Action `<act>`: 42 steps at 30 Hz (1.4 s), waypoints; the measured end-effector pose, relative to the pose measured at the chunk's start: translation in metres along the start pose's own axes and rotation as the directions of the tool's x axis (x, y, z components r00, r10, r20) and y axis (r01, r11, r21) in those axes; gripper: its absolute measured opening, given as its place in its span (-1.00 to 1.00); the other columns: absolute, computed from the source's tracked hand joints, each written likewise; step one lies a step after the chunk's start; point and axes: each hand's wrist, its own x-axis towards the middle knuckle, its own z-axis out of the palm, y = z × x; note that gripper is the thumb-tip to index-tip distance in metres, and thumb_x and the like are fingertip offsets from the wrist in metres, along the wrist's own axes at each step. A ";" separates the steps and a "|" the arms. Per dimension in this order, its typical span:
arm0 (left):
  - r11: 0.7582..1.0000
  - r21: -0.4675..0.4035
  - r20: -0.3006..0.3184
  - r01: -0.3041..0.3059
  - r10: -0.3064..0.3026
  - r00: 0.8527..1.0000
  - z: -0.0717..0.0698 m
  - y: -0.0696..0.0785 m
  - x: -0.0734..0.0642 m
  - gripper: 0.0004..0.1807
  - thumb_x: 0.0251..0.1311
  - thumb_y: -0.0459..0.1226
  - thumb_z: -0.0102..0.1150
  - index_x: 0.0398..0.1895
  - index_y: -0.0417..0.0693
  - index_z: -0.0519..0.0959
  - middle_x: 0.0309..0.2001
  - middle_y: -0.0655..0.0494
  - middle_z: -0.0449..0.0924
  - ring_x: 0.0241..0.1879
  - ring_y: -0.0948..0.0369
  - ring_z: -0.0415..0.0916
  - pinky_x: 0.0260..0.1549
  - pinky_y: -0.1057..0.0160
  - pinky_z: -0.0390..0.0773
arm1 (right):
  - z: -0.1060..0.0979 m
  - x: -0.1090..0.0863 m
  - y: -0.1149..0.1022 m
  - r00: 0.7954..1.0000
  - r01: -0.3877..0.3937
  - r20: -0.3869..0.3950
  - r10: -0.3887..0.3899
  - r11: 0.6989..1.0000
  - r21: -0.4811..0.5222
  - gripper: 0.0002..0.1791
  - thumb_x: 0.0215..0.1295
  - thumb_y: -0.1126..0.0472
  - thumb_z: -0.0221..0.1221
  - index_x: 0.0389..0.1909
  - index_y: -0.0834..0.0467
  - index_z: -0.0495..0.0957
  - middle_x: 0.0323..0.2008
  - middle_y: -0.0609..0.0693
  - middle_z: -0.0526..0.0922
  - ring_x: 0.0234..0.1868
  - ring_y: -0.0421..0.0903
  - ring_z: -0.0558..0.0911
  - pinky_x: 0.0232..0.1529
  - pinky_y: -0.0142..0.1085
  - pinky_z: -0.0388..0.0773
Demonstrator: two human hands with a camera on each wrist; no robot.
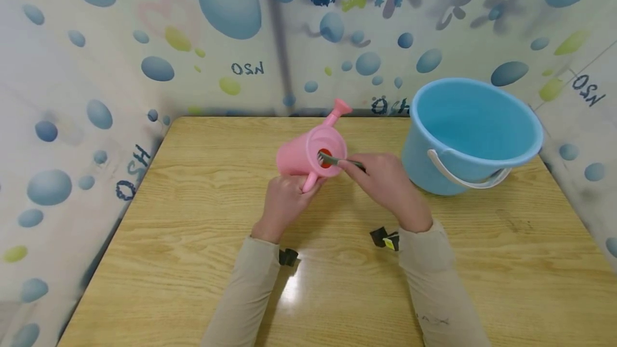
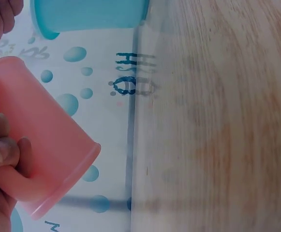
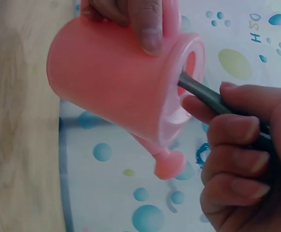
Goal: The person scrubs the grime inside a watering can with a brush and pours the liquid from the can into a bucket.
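A pink watering can (image 1: 295,155) is held tilted above the table, its mouth facing the right hand and its spout pointing up and away. The left hand (image 1: 288,200) grips it by the handle (image 2: 19,186). In the right wrist view, a left finger also lies along the pink wall. The right hand (image 1: 385,178) holds a dark green brush (image 3: 203,92) by its handle. Pale bristles show at the can's opening in the head view, against a red-orange patch inside. From the right wrist, the brush's far end is hidden inside the can.
A light blue bucket (image 1: 434,175) with a white handle (image 1: 453,175) stands on the wooden table (image 1: 193,186) at the right. Small black pieces (image 1: 379,237) lie near the right sleeve, and another black piece (image 1: 289,257) beside the left sleeve. Dotted sheeting surrounds the table.
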 end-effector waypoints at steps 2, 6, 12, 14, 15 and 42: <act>1.000 0.003 -0.005 -0.007 0.008 1.000 0.001 0.000 0.000 -0.43 0.17 0.09 -0.03 -0.88 0.05 0.12 -0.85 0.26 0.03 -0.81 0.34 -0.03 -0.81 0.37 -0.01 | 0.003 0.001 0.002 1.000 -0.031 -0.002 0.031 0.998 0.056 -0.57 0.26 -0.13 -0.04 -0.73 -0.01 0.34 -0.83 -0.12 0.16 -0.78 -0.16 0.18 -0.68 -0.31 0.12; 1.000 0.013 -0.013 -0.022 0.022 1.000 0.001 0.002 -0.001 -0.44 0.10 0.00 0.12 -0.88 0.04 0.11 -0.85 0.26 0.02 -0.81 0.33 -0.03 -0.80 0.38 -0.01 | 0.008 0.002 0.003 0.995 -0.094 -0.018 0.098 0.985 0.145 -0.54 0.26 -0.18 -0.07 -0.72 0.00 0.36 -0.84 -0.10 0.14 -0.79 -0.13 0.17 -0.69 -0.30 0.09; 0.999 0.029 -0.017 -0.015 0.015 1.000 0.002 0.004 0.001 -0.43 0.10 0.00 0.12 -0.88 0.05 0.09 -0.86 0.25 0.01 -0.83 0.33 -0.03 -0.81 0.37 -0.02 | 0.014 0.004 -0.001 0.983 -0.162 -0.039 0.177 0.954 0.252 -0.55 0.23 -0.20 -0.05 -0.68 0.02 0.42 -0.82 -0.06 0.18 -0.76 -0.10 0.20 -0.68 -0.29 0.11; 0.999 0.039 -0.017 -0.004 0.005 1.000 0.002 0.004 0.002 -0.42 0.15 0.05 0.03 -0.89 0.05 0.10 -0.85 0.25 0.01 -0.83 0.32 -0.02 -0.81 0.37 -0.01 | 0.015 0.005 -0.003 0.979 -0.186 -0.025 0.201 0.942 0.279 -0.53 0.22 -0.23 -0.06 -0.66 0.03 0.43 -0.81 -0.04 0.21 -0.75 -0.09 0.22 -0.67 -0.28 0.12; 0.999 0.048 -0.019 -0.001 0.002 1.000 0.002 0.003 0.001 -0.42 0.17 0.07 0.00 -0.89 0.05 0.10 -0.85 0.25 0.02 -0.83 0.32 -0.02 -0.82 0.36 0.00 | 0.014 0.005 -0.003 0.976 -0.204 -0.012 0.217 0.934 0.292 -0.53 0.22 -0.24 -0.07 -0.63 0.03 0.46 -0.80 -0.04 0.23 -0.75 -0.08 0.23 -0.67 -0.28 0.14; 0.998 0.063 -0.031 -0.019 0.021 0.999 -0.001 0.003 0.003 -0.43 0.17 0.04 0.02 -0.89 0.04 0.12 -0.86 0.25 0.03 -0.83 0.33 -0.02 -0.81 0.38 0.00 | 0.000 0.003 -0.001 0.954 -0.300 0.092 0.286 0.890 0.344 -0.54 0.18 -0.29 -0.08 -0.45 0.00 0.53 -0.80 0.00 0.25 -0.79 -0.05 0.17 -0.73 -0.29 0.10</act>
